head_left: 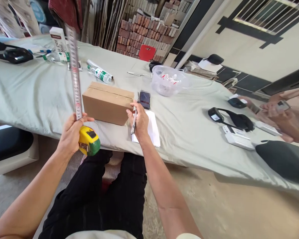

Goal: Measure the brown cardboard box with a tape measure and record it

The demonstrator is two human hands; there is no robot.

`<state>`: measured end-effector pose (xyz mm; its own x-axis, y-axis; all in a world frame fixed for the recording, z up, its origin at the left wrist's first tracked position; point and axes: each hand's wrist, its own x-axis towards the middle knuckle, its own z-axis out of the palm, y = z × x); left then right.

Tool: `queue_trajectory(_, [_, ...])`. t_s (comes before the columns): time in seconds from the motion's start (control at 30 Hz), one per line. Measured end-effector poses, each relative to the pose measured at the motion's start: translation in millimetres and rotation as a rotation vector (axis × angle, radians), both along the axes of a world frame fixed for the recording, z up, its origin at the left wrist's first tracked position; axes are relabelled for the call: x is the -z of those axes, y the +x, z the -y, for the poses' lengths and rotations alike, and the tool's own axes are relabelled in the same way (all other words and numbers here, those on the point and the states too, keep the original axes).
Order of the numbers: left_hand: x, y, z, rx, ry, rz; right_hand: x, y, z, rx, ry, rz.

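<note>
My left hand (71,132) grips a yellow and green tape measure (89,140) by its pulled-out blade, which points up and away past the left end of a brown cardboard box (104,104). The box lies closed on the cloth-covered table. At its right end, my right hand (141,121) holds a pen (134,122) between thumb and fingers, with the fingertips close to the box's corner. White paper (153,129) lies partly hidden under that hand. Just beyond it rests a dark phone (145,99).
Behind the box lies a plastic water bottle (99,73). A clear plastic tub (165,81) stands farther right. To the left are a white carton (58,41) and a black headset (17,54). Another headset (230,119) lies at right, near another person's hands (279,111).
</note>
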<state>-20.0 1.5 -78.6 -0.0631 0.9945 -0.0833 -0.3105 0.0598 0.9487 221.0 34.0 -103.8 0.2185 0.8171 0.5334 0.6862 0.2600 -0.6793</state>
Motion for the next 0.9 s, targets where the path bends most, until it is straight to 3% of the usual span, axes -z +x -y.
queue_trajectory(0.13, [-8.7,13.4,27.8,0.38,-0.231,0.019,-2.0,-3.4,8.1,-0.008,0.009,0.003])
queue_trajectory(0.23, [-11.9,26.3,41.4,0.492,-0.33,0.086,-2.3,-6.7,18.7,0.003,-0.001,0.049])
queue_trajectory(0.43, [-6.7,29.8,54.4,0.47,-0.346,0.122,8.2,-15.7,45.9,0.025,0.097,0.159])
queue_trajectory(0.6, [1.7,12.7,60.8,0.396,-0.286,0.059,27.7,-20.7,77.8,0.014,0.328,0.283])
queue_trajectory(0.73, [13.3,1.7,68.5,0.364,-0.302,0.03,38.3,-19.5,97.7,-0.01,0.449,0.18])
queue_trajectory(0.9, [23.6,-4.0,69.6,0.343,-0.27,-0.047,29.2,-15.9,95.3,0.058,0.377,0.024])
